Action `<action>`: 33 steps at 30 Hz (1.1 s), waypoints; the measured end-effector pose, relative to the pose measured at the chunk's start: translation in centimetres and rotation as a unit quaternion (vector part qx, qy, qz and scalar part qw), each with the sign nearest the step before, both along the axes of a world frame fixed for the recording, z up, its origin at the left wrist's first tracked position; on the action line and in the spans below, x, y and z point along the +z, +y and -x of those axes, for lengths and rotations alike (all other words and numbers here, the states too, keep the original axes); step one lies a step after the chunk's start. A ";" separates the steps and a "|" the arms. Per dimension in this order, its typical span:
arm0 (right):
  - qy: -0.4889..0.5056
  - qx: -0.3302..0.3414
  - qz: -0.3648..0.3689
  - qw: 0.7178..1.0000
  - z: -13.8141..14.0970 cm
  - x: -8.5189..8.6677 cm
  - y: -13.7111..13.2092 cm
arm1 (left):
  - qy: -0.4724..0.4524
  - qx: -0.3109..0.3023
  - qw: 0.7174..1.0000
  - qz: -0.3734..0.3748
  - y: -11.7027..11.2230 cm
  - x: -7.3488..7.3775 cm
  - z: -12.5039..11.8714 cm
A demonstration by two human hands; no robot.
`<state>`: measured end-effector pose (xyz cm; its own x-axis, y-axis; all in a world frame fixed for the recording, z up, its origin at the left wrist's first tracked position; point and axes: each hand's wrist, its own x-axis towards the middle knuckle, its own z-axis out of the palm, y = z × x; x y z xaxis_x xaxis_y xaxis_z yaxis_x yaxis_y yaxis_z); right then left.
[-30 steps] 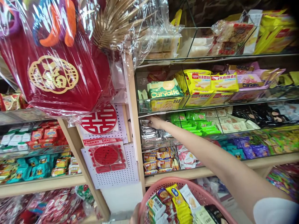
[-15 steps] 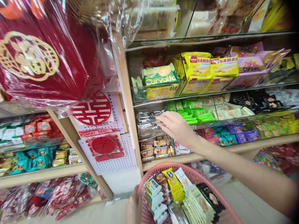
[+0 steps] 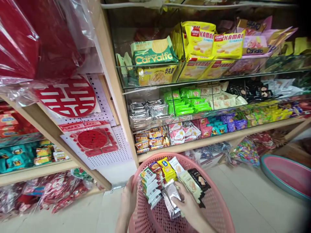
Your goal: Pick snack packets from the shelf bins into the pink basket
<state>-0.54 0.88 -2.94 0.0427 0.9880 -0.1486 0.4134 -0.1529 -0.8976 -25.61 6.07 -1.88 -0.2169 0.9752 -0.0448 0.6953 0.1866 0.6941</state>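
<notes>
My left hand (image 3: 128, 195) grips the left rim of a pink plastic basket (image 3: 220, 197) with holes in its wall. Inside the basket, my right hand (image 3: 188, 205) has its thumb and fingers closed on a silver snack packet (image 3: 171, 191), at the end of a row of silver packets. Around it lie green-and-white packets (image 3: 151, 189), yellow packets (image 3: 167, 170), a white packet (image 3: 177, 165), cream packets (image 3: 190, 183) and black packets (image 3: 199, 178). More silver packets (image 3: 139, 110) sit in a shelf compartment above the basket.
Glass-fronted shelves ahead hold green packets (image 3: 187, 103), KAMAN bags (image 3: 200, 40) and a Carvalfo pack (image 3: 154, 53). A red bag in plastic (image 3: 36, 38) hangs at upper left. On the floor at right stands a pink tub with a teal rim (image 3: 264, 161).
My right hand has come down from the silver packets on the shelf into the basket. The view has shifted, and the tub at right now shows. My left hand stays on the rim.
</notes>
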 end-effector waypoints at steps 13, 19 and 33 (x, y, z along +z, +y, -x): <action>-0.146 0.014 -0.025 0.989 0.8 -5.1 0.2 | 0.005 -0.015 0.999 0.052 -0.1 0.3 -0.1; -0.226 0.040 -0.027 0.973 0.4 -4.7 -0.1 | -0.008 -0.009 0.998 0.056 0.0 -0.4 0.0; -0.275 0.155 -0.277 0.907 0.6 15.6 4.4 | 0.000 -0.012 0.998 0.055 0.0 -1.2 0.3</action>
